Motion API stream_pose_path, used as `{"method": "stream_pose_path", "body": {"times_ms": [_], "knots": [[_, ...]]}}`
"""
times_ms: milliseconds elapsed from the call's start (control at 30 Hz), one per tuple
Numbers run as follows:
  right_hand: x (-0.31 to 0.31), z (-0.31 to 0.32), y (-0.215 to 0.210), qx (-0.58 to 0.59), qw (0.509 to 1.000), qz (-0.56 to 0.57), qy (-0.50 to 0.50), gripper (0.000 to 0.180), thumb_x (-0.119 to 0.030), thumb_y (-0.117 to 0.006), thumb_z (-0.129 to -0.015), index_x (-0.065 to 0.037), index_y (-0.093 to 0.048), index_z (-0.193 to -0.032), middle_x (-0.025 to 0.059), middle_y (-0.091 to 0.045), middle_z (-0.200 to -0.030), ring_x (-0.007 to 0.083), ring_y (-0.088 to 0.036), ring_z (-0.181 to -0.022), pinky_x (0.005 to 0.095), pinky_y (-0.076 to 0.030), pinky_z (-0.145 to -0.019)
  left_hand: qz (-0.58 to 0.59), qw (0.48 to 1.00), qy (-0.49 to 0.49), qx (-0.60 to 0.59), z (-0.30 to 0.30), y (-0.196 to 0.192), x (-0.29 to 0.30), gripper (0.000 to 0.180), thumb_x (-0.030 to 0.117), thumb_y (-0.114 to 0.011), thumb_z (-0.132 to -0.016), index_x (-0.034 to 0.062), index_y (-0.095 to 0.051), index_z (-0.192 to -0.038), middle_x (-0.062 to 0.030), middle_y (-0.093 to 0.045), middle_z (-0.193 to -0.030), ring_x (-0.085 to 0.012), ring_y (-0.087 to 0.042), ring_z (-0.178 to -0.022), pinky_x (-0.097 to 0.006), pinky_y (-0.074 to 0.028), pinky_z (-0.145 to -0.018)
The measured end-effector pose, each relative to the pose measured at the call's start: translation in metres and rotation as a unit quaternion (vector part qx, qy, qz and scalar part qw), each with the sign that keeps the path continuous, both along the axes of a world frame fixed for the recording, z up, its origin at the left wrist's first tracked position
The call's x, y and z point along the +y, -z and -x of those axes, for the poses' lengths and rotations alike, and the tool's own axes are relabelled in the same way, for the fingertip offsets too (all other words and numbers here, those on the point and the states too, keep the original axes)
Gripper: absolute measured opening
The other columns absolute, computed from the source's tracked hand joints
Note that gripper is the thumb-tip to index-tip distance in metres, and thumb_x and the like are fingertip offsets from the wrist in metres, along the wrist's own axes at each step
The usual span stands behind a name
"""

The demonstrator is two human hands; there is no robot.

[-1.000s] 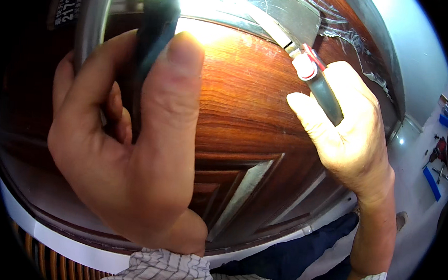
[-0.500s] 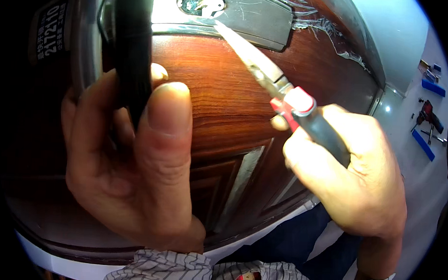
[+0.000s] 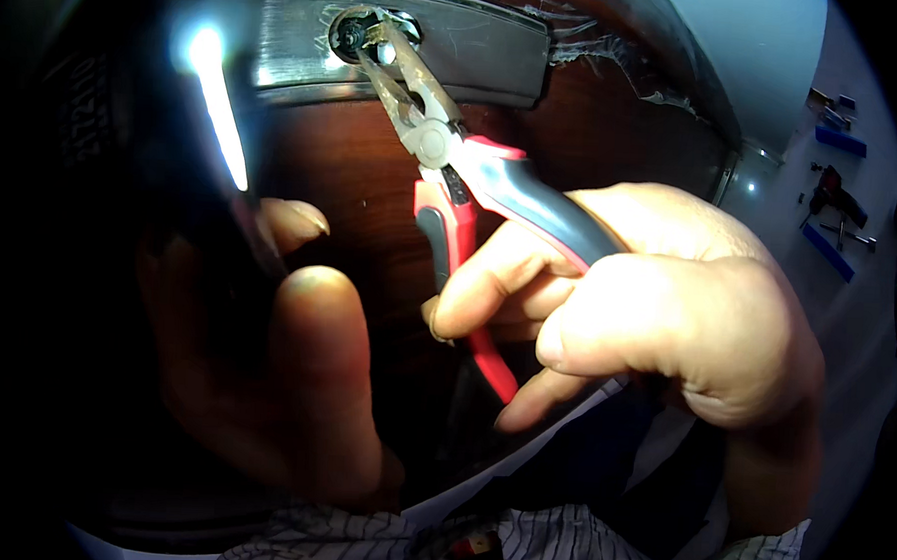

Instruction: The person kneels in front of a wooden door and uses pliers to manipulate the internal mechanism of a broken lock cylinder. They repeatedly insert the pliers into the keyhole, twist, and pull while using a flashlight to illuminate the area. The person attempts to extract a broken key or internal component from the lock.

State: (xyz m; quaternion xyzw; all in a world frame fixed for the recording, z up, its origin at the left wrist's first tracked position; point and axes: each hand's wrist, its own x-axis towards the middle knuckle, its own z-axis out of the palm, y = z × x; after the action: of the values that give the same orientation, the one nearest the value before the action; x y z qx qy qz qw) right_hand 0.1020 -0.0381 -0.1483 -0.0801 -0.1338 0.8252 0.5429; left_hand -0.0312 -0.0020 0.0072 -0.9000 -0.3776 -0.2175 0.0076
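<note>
My right hand (image 3: 687, 310) is closed round the red-and-black handles of long-nose pliers (image 3: 433, 144). The handles are spread and the jaws stand apart at the round lock opening (image 3: 351, 36) in the metal lock plate (image 3: 488, 52). One jaw tip reaches over the pale metal part inside the opening; whether it touches cannot be made out. At the left, my left hand (image 3: 324, 375) pinches a slim black device (image 3: 256, 227) between thumb and fingers, with a bright light streak (image 3: 216, 105) along it. Deep shadow hides most of that hand and device.
The plate is set in a brown wooden door (image 3: 372, 197), with torn clear film (image 3: 628, 73) at its edge. On the pale floor at right lie a dark red-and-black tool (image 3: 837, 197), blue strips (image 3: 828, 254) and several small metal parts.
The pliers moved up and left to the lock opening, and their jaws spread apart. The black device tilted, a bright streak now shows on it, and the door turned darker.
</note>
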Motion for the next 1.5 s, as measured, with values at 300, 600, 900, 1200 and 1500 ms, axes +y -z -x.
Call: {"method": "stream_pose_path", "body": {"times_ms": [300,600,900,1200,1500], "knots": [[-0.014,-0.021,-0.032,-0.162,0.983,0.022,0.077,0.045,-0.013,-0.056,-0.071,0.008,-0.074,-0.106,0.0214,-0.069,-0.118,0.0240,-0.061,-0.113,0.0329,-0.042,-0.102,0.020,0.998,-0.006,0.057,-0.006,-0.013,-0.005,0.052,0.036,-0.069,-0.098,-0.0070,-0.057,-0.126,-0.0139,-0.063,-0.107,-0.0188,-0.056,-0.099,-0.032,-0.042,-0.091],[0.007,-0.055,-0.030,-0.102,0.994,-0.006,-0.029,0.034,-0.002,-0.054,-0.074,0.011,-0.071,-0.101,0.0211,-0.071,-0.104,0.0137,-0.064,-0.065,0.0256,-0.049,-0.062,-0.011,0.995,0.102,0.017,0.009,0.000,0.016,0.043,0.035,-0.072,-0.098,-0.0039,-0.066,-0.113,-0.0071,-0.068,-0.100,-0.0163,-0.059,-0.092,-0.030,-0.044,-0.086],[-0.001,-0.054,-0.016,-0.290,0.946,-0.113,0.092,0.030,-0.003,-0.056,-0.077,0.010,-0.070,-0.100,0.0201,-0.071,-0.101,0.0147,-0.065,-0.067,0.0266,-0.051,-0.064,0.010,0.998,-0.055,-0.021,-0.001,0.009,-0.023,0.039,0.027,-0.065,-0.101,-0.0066,-0.064,-0.121,-0.0179,-0.067,-0.115,-0.0241,-0.063,-0.109,-0.037,-0.051,-0.094],[-0.024,-0.053,-0.017,-0.357,0.913,-0.141,0.138,0.026,-0.004,-0.058,-0.080,0.008,-0.070,-0.099,0.0190,-0.072,-0.098,0.0158,-0.067,-0.069,0.0276,-0.053,-0.065,0.021,0.999,-0.005,-0.046,0.000,0.013,-0.039,0.050,0.042,-0.068,-0.096,-0.0039,-0.065,-0.115,-0.0112,-0.065,-0.105,-0.0202,-0.060,-0.097,-0.035,-0.045,-0.089],[-0.062,-0.051,-0.015,-0.390,0.893,-0.151,0.163,0.022,-0.006,-0.060,-0.082,0.007,-0.069,-0.098,0.0179,-0.072,-0.095,0.0168,-0.069,-0.072,0.0285,-0.055,-0.067,0.014,1.000,-0.002,0.007,0.009,0.007,-0.087,0.027,0.011,-0.061,-0.104,-0.0029,-0.066,-0.126,-0.0251,-0.063,-0.121,-0.0301,-0.067,-0.100,-0.037,-0.057,-0.085]]}}
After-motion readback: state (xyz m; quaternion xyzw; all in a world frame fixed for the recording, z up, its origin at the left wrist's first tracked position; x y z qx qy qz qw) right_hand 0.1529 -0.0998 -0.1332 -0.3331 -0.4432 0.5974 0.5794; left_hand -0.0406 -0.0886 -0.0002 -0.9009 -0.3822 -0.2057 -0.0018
